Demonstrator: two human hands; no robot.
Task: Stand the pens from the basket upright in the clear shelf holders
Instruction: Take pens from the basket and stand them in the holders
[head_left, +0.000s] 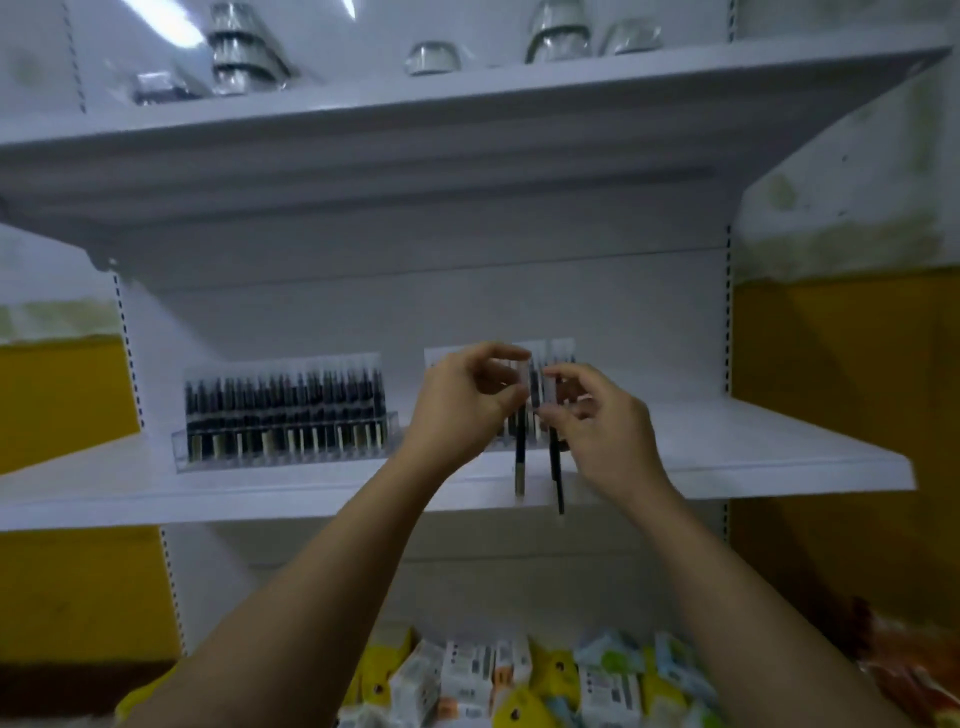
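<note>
Both my hands are raised in front of the right clear holder (561, 349) on the white middle shelf (779, 447). My left hand (462, 400) grips a dark pen (520, 462) that hangs straight down below the fingers, its light tip near the shelf's front edge. My right hand (597, 415) pinches another dark pen (557, 467), also upright, a little to the right of the first. A few pens stand in the right holder behind my fingers, mostly hidden. The left clear holder (283, 415) is packed with several upright dark pens. No basket is in view.
Glass jars and cups (244, 57) stand on the top shelf above. Below the middle shelf lie several small boxes and packets (483, 675), white, yellow and green. Yellow wall flanks the shelving on both sides. The shelf's right part is bare white surface.
</note>
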